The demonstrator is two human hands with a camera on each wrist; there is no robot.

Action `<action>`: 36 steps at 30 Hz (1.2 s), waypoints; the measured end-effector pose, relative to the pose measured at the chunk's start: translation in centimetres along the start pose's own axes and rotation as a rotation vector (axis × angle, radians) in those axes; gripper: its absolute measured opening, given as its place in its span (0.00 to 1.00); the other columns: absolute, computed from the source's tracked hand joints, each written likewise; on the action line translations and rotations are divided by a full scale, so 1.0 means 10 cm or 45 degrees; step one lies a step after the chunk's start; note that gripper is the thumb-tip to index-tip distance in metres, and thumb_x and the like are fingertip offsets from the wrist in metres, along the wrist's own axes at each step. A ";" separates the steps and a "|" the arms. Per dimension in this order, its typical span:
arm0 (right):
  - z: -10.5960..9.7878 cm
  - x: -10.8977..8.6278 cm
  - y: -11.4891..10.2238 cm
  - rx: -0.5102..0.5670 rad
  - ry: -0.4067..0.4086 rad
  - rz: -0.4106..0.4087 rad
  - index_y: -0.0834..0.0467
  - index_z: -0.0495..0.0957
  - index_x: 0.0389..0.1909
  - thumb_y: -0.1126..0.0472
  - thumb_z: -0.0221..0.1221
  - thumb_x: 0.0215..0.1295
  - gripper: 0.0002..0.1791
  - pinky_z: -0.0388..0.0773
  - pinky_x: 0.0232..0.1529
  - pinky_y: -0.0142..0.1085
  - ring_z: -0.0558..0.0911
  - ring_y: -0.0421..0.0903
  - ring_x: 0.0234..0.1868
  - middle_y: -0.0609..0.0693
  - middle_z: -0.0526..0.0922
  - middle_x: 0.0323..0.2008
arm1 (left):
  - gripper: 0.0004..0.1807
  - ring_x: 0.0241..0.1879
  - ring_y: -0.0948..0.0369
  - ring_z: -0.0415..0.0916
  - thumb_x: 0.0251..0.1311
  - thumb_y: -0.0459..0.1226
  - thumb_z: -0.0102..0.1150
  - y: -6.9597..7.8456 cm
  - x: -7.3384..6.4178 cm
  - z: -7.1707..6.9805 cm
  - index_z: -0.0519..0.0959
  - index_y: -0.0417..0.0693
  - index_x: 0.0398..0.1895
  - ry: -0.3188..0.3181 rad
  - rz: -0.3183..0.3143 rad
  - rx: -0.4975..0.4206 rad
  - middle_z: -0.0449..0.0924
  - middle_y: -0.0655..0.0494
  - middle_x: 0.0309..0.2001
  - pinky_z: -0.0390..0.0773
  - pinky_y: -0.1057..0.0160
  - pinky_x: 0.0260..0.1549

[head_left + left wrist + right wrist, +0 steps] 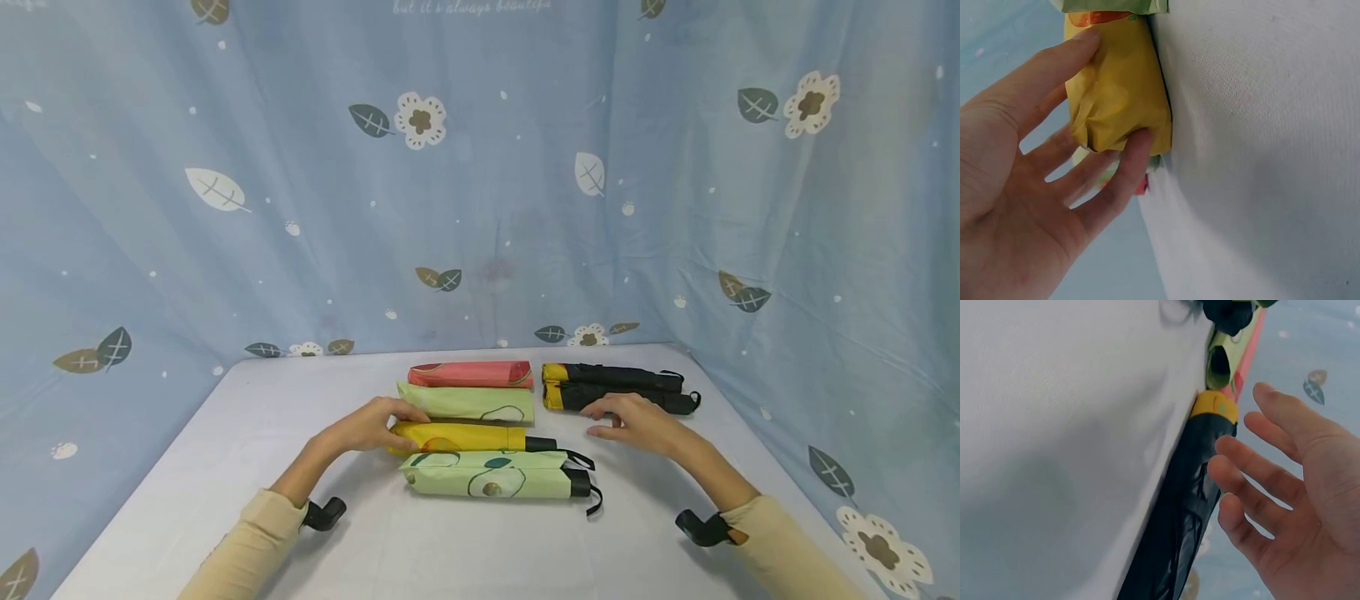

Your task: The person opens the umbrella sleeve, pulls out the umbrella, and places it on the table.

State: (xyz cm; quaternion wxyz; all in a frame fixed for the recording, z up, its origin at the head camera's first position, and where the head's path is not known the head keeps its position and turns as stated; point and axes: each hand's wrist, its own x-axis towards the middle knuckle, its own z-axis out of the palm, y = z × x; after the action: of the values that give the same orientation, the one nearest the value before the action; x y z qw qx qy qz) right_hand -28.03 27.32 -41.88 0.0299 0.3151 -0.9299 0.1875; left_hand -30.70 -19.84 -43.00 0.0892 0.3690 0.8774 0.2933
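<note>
My left hand (378,423) holds the left end of a folded yellow umbrella (465,436), thumb on its near side and fingers round the far side. In the left wrist view a fingertip presses its gathered yellow end (1119,87). Directly in front lies a folded light green umbrella (498,477) with an avocado print, black handle and wrist strap. My right hand (633,419) hovers with loosely bent fingers beside the nearer of two black umbrellas (618,396) with yellow ends. Nothing is between its fingers in the right wrist view.
Behind the yellow umbrella lie a light green avocado-print cover (465,402), its end a dark opening in the right wrist view, and a red watermelon-print cover (468,374). A second black umbrella (622,377) lies at the back right. A blue curtain (480,192) surrounds the white table (450,550).
</note>
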 end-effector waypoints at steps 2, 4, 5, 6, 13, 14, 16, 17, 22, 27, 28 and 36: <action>0.01 0.02 -0.04 0.013 -0.014 -0.006 0.55 0.83 0.52 0.49 0.63 0.64 0.20 0.71 0.27 0.27 0.72 0.30 0.28 0.50 0.86 0.42 | 0.22 0.47 0.61 0.75 0.57 0.40 0.70 0.02 0.00 0.01 0.81 0.49 0.56 0.005 0.007 0.015 0.83 0.54 0.52 0.77 0.58 0.48; 0.03 0.04 -0.07 0.032 -0.028 -0.014 0.56 0.83 0.52 0.49 0.63 0.64 0.20 0.72 0.28 0.27 0.72 0.31 0.28 0.51 0.86 0.42 | 0.22 0.47 0.62 0.75 0.56 0.40 0.70 0.03 0.01 0.02 0.81 0.49 0.56 0.009 0.007 0.029 0.82 0.54 0.52 0.77 0.60 0.48; 0.04 0.05 -0.08 0.042 -0.037 -0.017 0.56 0.83 0.52 0.49 0.63 0.65 0.20 0.72 0.28 0.27 0.73 0.31 0.28 0.51 0.86 0.42 | 0.22 0.47 0.62 0.75 0.56 0.39 0.70 0.04 0.01 0.02 0.81 0.49 0.56 0.009 0.005 0.036 0.82 0.54 0.52 0.77 0.61 0.48; 0.04 0.06 -0.09 0.053 -0.045 -0.021 0.56 0.83 0.53 0.49 0.63 0.65 0.20 0.73 0.28 0.27 0.74 0.32 0.28 0.51 0.86 0.43 | 0.22 0.47 0.62 0.75 0.56 0.39 0.70 0.04 0.01 0.02 0.81 0.49 0.56 0.008 0.004 0.039 0.82 0.54 0.52 0.77 0.62 0.47; 0.10 0.14 -0.19 0.134 -0.111 -0.036 0.56 0.81 0.55 0.46 0.61 0.66 0.23 0.74 0.28 0.27 0.78 0.36 0.32 0.50 0.86 0.46 | 0.24 0.46 0.61 0.75 0.55 0.39 0.71 0.06 0.02 0.02 0.80 0.48 0.57 0.011 0.023 0.093 0.82 0.52 0.53 0.76 0.62 0.45; 0.10 0.15 -0.21 0.151 -0.118 -0.040 0.56 0.81 0.55 0.46 0.61 0.66 0.23 0.74 0.28 0.27 0.78 0.36 0.32 0.50 0.86 0.46 | 0.24 0.47 0.60 0.75 0.55 0.39 0.71 0.06 0.02 0.02 0.80 0.47 0.56 0.014 0.028 0.103 0.82 0.52 0.54 0.77 0.61 0.46; 0.11 0.17 -0.24 0.177 -0.136 -0.051 0.55 0.81 0.56 0.46 0.61 0.66 0.23 0.74 0.28 0.28 0.78 0.37 0.33 0.51 0.86 0.48 | 0.24 0.49 0.58 0.76 0.54 0.39 0.72 0.06 0.02 0.03 0.80 0.47 0.56 0.016 0.028 0.123 0.82 0.52 0.54 0.77 0.59 0.48; 0.12 0.18 -0.25 0.184 -0.146 -0.059 0.55 0.81 0.56 0.46 0.61 0.67 0.23 0.75 0.28 0.28 0.78 0.37 0.33 0.51 0.86 0.49 | 0.25 0.50 0.57 0.77 0.54 0.40 0.72 0.06 0.02 0.03 0.80 0.47 0.56 0.018 0.033 0.134 0.82 0.52 0.54 0.77 0.58 0.49; 0.16 0.23 -0.30 0.163 -0.188 -0.080 0.55 0.81 0.57 0.46 0.59 0.68 0.23 0.76 0.31 0.27 0.79 0.37 0.33 0.51 0.86 0.49 | 0.25 0.53 0.55 0.77 0.54 0.40 0.72 0.05 0.04 0.04 0.80 0.47 0.56 0.011 0.034 0.151 0.82 0.51 0.55 0.77 0.56 0.52; 0.20 0.29 -0.34 0.163 -0.212 -0.089 0.56 0.80 0.57 0.48 0.59 0.68 0.22 0.77 0.32 0.27 0.81 0.37 0.33 0.50 0.87 0.48 | 0.25 0.54 0.55 0.77 0.53 0.39 0.72 0.04 0.04 0.03 0.80 0.46 0.56 0.009 0.039 0.159 0.82 0.51 0.55 0.77 0.54 0.53; 0.20 0.30 -0.34 0.173 -0.217 -0.097 0.56 0.80 0.57 0.48 0.59 0.68 0.22 0.77 0.32 0.28 0.81 0.37 0.33 0.51 0.87 0.48 | 0.25 0.53 0.55 0.77 0.53 0.39 0.72 0.04 0.04 0.03 0.80 0.46 0.56 0.010 0.047 0.163 0.82 0.51 0.55 0.77 0.54 0.52; 0.23 0.37 -0.31 0.273 -0.270 -0.170 0.60 0.79 0.57 0.51 0.59 0.70 0.21 0.81 0.40 0.29 0.85 0.42 0.39 0.54 0.87 0.48 | 0.25 0.53 0.57 0.78 0.55 0.43 0.71 0.01 0.04 0.05 0.80 0.48 0.57 0.034 0.027 0.156 0.83 0.53 0.55 0.77 0.57 0.51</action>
State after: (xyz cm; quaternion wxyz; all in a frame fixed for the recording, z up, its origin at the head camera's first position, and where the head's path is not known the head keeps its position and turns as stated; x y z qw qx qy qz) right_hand -29.01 22.05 -42.37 -0.0897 0.3956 -0.8794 0.2491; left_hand -30.73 -19.32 -43.32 0.0517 0.3792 0.8909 0.2448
